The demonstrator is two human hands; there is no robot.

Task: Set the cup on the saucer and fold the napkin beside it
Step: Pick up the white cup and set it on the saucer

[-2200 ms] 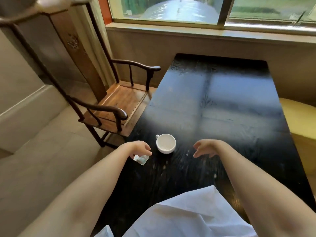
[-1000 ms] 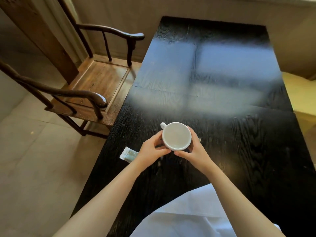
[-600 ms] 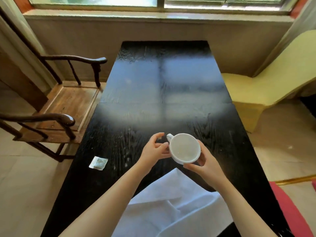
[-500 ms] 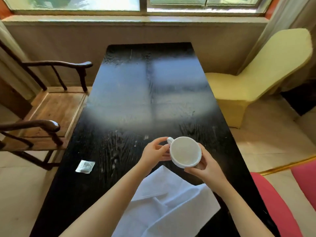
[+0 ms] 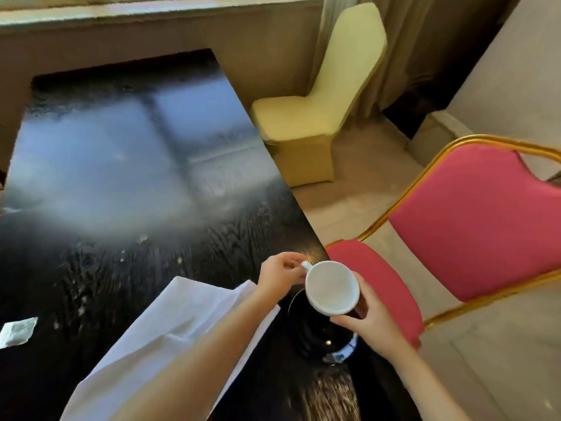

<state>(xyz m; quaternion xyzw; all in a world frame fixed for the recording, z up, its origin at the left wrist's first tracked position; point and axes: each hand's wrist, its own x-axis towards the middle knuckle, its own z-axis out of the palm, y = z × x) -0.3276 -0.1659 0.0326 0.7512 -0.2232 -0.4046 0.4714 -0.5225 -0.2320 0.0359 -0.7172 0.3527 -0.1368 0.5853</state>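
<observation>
I hold the white cup in the air with both hands, its mouth facing me. My left hand pinches the handle on the cup's left side. My right hand cups its lower right wall. Just below the cup, a dark glossy saucer lies near the right edge of the black table. The white napkin lies unfolded and rumpled on the table left of the saucer, partly hidden under my left forearm.
A small clear wrapper lies at the table's left edge. A red chair with a gold frame stands close on the right, beside the saucer. Farther back stands a yellow covered chair. A wall and window sill run behind the table.
Both hands have carried the cup to the right, from above the napkin to above the saucer. My view has swung right, bringing the saucer and red chair into sight.
</observation>
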